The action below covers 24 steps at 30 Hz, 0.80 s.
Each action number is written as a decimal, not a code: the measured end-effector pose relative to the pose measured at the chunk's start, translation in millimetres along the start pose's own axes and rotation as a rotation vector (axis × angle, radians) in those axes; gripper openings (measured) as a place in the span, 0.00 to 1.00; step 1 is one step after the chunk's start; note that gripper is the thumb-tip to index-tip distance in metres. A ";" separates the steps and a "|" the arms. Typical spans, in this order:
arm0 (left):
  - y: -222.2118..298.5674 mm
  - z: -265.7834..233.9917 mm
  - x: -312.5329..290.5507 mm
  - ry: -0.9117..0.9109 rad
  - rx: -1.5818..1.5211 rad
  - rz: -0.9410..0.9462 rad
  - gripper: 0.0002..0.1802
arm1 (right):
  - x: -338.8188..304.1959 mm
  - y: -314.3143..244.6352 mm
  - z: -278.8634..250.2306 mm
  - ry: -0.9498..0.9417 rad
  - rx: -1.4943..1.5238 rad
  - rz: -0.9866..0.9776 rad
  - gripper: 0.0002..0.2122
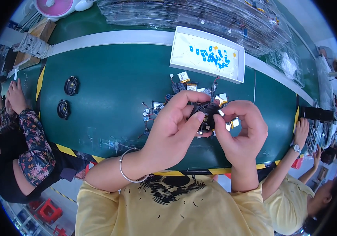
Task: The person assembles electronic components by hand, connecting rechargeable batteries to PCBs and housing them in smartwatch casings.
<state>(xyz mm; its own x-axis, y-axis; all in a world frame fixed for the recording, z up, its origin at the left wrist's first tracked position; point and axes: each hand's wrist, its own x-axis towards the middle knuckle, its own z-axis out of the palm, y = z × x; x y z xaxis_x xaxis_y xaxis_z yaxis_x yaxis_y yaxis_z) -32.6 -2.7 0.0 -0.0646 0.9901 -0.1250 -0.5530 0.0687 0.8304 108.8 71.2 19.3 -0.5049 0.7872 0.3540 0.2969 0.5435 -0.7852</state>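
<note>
A small round black plastic housing with electronic parts inside is held over the table in front of me. My left hand grips its left side, thumb on top and fingers curled behind. On the right side, the thumb and bent index finger of my right hand pinch at the edge. A small white piece shows by those fingertips; whether it is gripped I cannot tell. Beneath and around my hands lie small circuit boards with thin wires and silvery flat battery cells, partly hidden.
Two similar black housings lie on the green table at left. Behind my hands stands a white tray with blue pieces. Stacked clear plastic trays fill the back. Co-workers' arms are at both sides.
</note>
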 end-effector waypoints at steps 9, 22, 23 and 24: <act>2.2 0.6 -1.3 0.001 -0.013 -0.021 0.15 | -0.7 -1.0 -7.1 0.012 0.256 0.155 0.07; 13.9 2.9 -4.7 -0.003 -0.125 -0.076 0.13 | 4.9 4.2 7.2 0.093 -0.215 -0.480 0.09; 13.4 2.2 -5.4 -0.002 -0.123 -0.073 0.13 | 4.3 4.5 8.4 0.113 -0.226 -0.517 0.09; 12.7 1.3 -5.9 -0.001 -0.121 -0.070 0.13 | 5.1 4.8 8.7 0.112 -0.225 -0.519 0.09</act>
<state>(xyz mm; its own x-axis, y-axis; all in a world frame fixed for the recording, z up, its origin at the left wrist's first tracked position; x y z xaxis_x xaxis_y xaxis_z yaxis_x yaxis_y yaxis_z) -38.1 -7.5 12.0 -0.0220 0.9835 -0.1795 -0.6524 0.1219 0.7480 100.6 75.2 12.9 -0.5456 0.4199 0.7252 0.2045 0.9059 -0.3707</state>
